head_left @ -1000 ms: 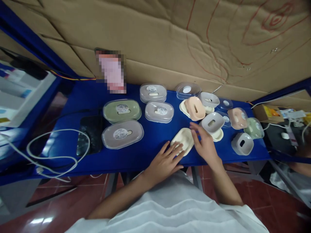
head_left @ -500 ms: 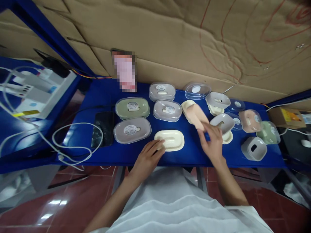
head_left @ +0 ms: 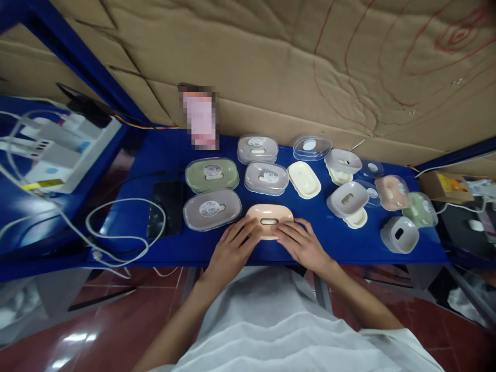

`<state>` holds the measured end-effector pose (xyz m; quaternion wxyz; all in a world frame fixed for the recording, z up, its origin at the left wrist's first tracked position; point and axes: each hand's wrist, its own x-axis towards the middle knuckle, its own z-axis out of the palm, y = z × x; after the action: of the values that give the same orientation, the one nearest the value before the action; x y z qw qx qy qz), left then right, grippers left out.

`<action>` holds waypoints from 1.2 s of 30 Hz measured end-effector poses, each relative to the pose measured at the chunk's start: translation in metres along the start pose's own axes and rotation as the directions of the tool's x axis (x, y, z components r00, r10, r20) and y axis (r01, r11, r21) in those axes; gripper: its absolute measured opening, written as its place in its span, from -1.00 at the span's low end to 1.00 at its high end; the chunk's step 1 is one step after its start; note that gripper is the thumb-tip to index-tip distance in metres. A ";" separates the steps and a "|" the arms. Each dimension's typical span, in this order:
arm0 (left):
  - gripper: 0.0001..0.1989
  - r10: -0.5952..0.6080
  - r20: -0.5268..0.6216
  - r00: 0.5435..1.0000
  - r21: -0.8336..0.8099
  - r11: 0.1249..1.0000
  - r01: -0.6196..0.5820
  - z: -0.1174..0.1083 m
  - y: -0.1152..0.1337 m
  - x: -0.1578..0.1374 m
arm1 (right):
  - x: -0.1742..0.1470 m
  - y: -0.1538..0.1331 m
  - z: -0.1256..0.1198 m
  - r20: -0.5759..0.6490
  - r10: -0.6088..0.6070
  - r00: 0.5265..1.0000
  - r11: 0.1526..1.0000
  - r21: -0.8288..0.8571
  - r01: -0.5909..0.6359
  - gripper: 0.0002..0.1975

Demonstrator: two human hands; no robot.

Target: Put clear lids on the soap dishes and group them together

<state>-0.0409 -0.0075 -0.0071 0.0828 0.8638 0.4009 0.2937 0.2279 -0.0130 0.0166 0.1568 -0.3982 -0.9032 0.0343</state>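
In front of me on the blue table lies a peach oval soap dish tray (head_left: 270, 212) with a slot in its middle, and something cream shows through the slot. My left hand (head_left: 234, 247) is closed on its left end, fingers bent over the rim. From the other side my right hand (head_left: 306, 245) grips its right end. The cream base under it is nearly all covered. Just behind and to the right lies another cream base (head_left: 305, 180). A lidded grey soap dish (head_left: 212, 209) stands close to my left hand.
Behind stand a lidded green dish (head_left: 212, 174) and two lidded grey ones. On the right are grey trays (head_left: 347, 199), a clear lid (head_left: 312, 147), and lidded peach (head_left: 392, 192) and green dishes. A dark phone (head_left: 166, 206) and white cable (head_left: 145, 247) lie left; a cardboard wall (head_left: 248, 62) rises behind.
My right hand has brought the peach tray leftward from the right and set it over the cream base. The other cream base is now uncovered. My left hand stays at the left end.
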 end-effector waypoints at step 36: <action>-0.71 -0.034 0.068 0.997 -0.085 0.996 0.039 0.004 0.009 0.015 | 0.123 0.232 -0.068 -0.218 0.611 0.761 0.724 -0.236 -0.648 -0.68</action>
<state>-0.0252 -0.0020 0.0001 0.1386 0.8612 0.4007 0.2803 0.3354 0.2305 0.0688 0.1301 -0.7014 -0.6967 -0.0757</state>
